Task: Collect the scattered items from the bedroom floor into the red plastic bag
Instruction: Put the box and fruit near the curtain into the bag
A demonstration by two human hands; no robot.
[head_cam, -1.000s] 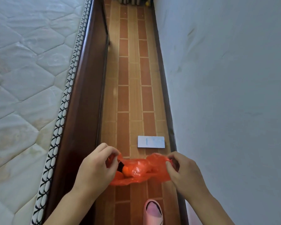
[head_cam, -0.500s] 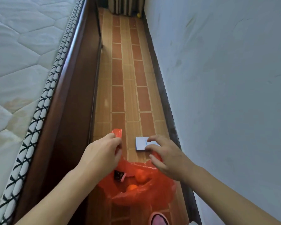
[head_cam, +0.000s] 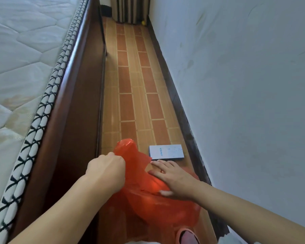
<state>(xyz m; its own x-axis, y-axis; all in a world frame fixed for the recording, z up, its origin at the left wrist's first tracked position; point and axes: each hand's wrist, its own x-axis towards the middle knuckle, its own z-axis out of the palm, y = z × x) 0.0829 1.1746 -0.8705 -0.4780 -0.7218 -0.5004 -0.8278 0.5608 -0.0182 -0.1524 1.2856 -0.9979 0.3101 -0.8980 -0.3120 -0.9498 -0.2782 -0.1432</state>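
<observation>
From here I see my left hand (head_cam: 106, 170) knuckles-up with its fingers curled tight around a bunched edge of the red plastic bag (head_cam: 148, 196), which sits on the floor (head_cam: 130, 95) between the bed frame (head_cam: 74, 106) and the wall (head_cam: 245, 85). My right hand (head_cam: 173, 178) lies flat across the bag's top, fingers straight and spread, their tips reaching toward the white box (head_cam: 166, 152) lying just beyond them on the floor. I can't make out the bag's contents through the plastic, a pink slipper (head_cam: 187, 236) is cut off by the bottom edge, and a small yellow thing (head_cam: 143, 23) at the far end is too small to identify.
</observation>
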